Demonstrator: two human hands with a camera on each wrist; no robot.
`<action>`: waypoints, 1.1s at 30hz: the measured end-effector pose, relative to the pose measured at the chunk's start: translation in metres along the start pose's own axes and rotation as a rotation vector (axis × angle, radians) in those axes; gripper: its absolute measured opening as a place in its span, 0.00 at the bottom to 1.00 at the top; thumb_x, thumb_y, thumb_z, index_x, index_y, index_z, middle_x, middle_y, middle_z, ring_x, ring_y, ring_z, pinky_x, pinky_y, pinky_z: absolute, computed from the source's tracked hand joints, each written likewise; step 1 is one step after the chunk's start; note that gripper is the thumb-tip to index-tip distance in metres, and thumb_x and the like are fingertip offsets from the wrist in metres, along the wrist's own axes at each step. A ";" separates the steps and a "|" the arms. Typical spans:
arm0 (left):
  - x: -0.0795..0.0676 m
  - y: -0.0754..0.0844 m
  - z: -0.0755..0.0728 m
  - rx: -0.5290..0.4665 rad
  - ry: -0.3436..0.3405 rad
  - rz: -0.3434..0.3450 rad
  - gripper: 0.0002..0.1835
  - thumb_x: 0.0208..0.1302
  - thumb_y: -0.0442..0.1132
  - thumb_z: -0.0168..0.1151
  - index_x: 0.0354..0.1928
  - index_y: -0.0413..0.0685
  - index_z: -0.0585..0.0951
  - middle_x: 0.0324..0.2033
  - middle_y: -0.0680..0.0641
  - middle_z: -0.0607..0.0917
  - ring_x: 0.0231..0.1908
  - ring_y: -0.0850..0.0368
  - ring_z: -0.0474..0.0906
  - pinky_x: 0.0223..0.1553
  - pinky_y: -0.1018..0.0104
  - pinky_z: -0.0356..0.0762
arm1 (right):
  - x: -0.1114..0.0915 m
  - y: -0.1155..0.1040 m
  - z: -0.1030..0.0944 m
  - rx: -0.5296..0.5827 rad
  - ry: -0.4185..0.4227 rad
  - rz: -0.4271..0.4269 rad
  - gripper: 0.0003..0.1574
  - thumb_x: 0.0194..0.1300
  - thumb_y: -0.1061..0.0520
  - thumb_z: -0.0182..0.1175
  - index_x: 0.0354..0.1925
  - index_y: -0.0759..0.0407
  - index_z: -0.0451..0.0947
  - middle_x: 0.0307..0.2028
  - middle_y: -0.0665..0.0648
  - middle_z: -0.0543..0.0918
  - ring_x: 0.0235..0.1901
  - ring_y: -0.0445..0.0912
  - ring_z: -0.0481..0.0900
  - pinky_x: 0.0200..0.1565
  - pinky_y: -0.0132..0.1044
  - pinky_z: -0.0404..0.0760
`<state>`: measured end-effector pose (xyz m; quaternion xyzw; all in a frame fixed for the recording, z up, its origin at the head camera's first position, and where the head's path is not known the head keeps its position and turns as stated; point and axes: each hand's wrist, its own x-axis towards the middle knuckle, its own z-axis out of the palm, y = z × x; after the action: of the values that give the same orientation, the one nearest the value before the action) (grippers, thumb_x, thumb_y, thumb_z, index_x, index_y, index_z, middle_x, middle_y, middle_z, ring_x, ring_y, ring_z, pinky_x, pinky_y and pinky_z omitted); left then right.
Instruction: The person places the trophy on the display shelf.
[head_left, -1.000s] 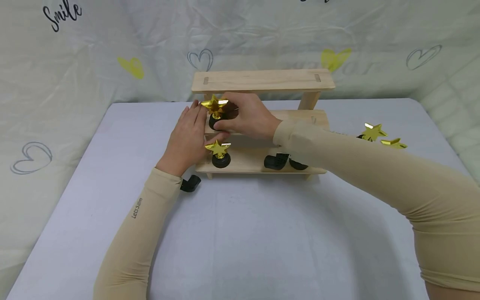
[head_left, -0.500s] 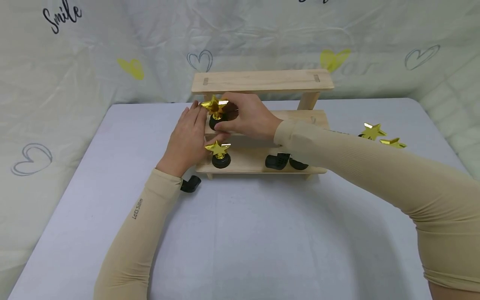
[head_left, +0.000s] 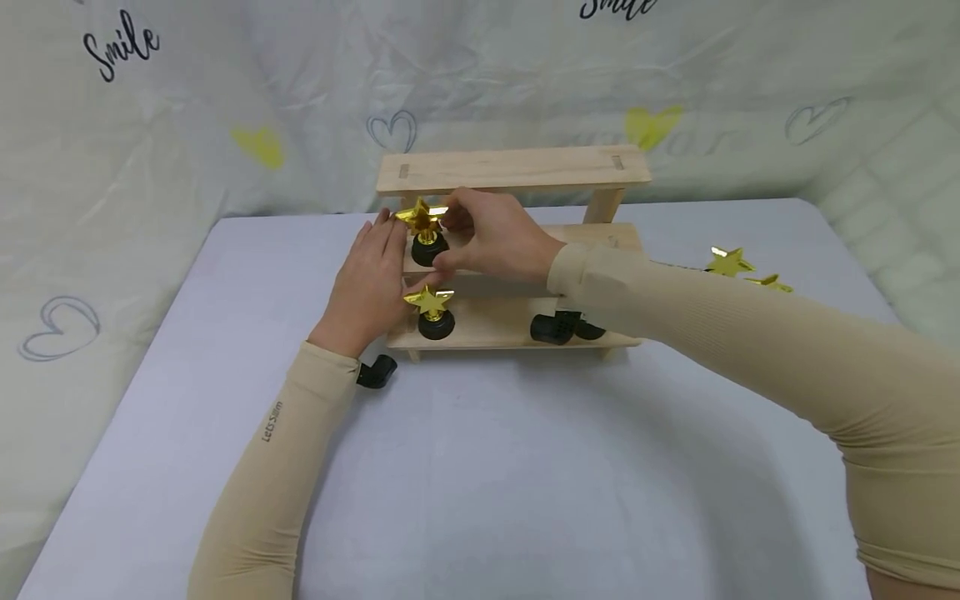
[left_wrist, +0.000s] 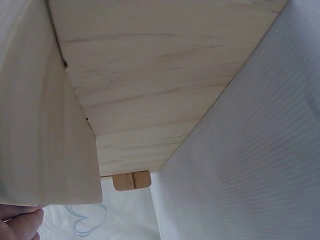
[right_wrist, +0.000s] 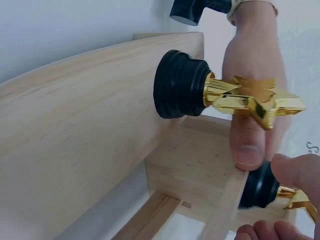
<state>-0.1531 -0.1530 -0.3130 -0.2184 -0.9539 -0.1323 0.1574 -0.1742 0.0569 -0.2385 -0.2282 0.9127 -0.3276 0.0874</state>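
Two small gold star trophies stand upright at the left of a stepped wooden shelf. The upper trophy point(head_left: 429, 248) is on the middle board, the lower trophy point(head_left: 436, 323) on the bottom board. My right hand point(head_left: 502, 236) reaches to the upper trophy from the right. Its thumb tip is right at the black base and its fingers are beside the star, spread apart around the trophy in the right wrist view. My left hand point(head_left: 369, 283) lies against the shelf's left end, fingers straight, thumb point(right_wrist: 248, 155) on the middle board's front edge.
The wooden shelf point(head_left: 517, 169) has three boards. A black round base point(head_left: 590, 332) on the bottom board is partly hidden by the right sleeve. Two more star trophies point(head_left: 729, 262) are on the white table at the right, behind the right forearm. A patterned curtain hangs behind.
The head view has tilted slightly, shifting everything a little. My right thumb and fingers have eased off the upper trophy's base, which shows more fully. My left hand keeps its place.
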 end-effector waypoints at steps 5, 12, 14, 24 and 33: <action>0.000 0.001 0.001 -0.004 -0.024 -0.020 0.46 0.69 0.66 0.62 0.67 0.29 0.67 0.70 0.30 0.72 0.80 0.35 0.57 0.83 0.43 0.52 | -0.010 -0.002 -0.010 0.051 -0.002 0.022 0.37 0.62 0.48 0.75 0.63 0.57 0.72 0.59 0.53 0.81 0.60 0.46 0.80 0.66 0.36 0.79; 0.000 0.001 0.003 -0.037 0.013 0.023 0.43 0.68 0.67 0.63 0.63 0.33 0.70 0.66 0.33 0.75 0.79 0.33 0.59 0.83 0.46 0.53 | -0.026 -0.005 -0.032 0.103 0.043 -0.017 0.34 0.61 0.50 0.76 0.60 0.56 0.73 0.55 0.54 0.82 0.56 0.44 0.82 0.64 0.34 0.81; -0.001 0.001 0.003 -0.042 0.016 0.023 0.42 0.67 0.67 0.64 0.61 0.34 0.71 0.65 0.34 0.76 0.79 0.33 0.59 0.83 0.46 0.53 | -0.033 -0.007 -0.039 0.124 0.058 -0.026 0.32 0.60 0.50 0.76 0.58 0.55 0.74 0.52 0.54 0.82 0.53 0.44 0.83 0.62 0.34 0.82; -0.002 0.005 0.001 -0.031 -0.029 -0.015 0.43 0.67 0.67 0.63 0.62 0.33 0.70 0.65 0.33 0.75 0.80 0.33 0.57 0.84 0.44 0.51 | -0.073 0.001 -0.067 0.206 0.146 -0.077 0.23 0.62 0.52 0.75 0.52 0.54 0.79 0.48 0.53 0.83 0.46 0.41 0.83 0.56 0.33 0.83; -0.004 0.006 0.001 -0.025 0.004 0.009 0.38 0.67 0.65 0.66 0.53 0.33 0.71 0.56 0.34 0.78 0.79 0.32 0.59 0.82 0.42 0.54 | -0.103 0.023 -0.086 0.310 0.302 -0.167 0.19 0.61 0.61 0.74 0.50 0.58 0.81 0.41 0.51 0.84 0.43 0.45 0.83 0.48 0.26 0.83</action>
<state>-0.1474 -0.1487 -0.3136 -0.2243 -0.9509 -0.1441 0.1569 -0.1188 0.1695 -0.1859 -0.2352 0.8322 -0.5003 -0.0435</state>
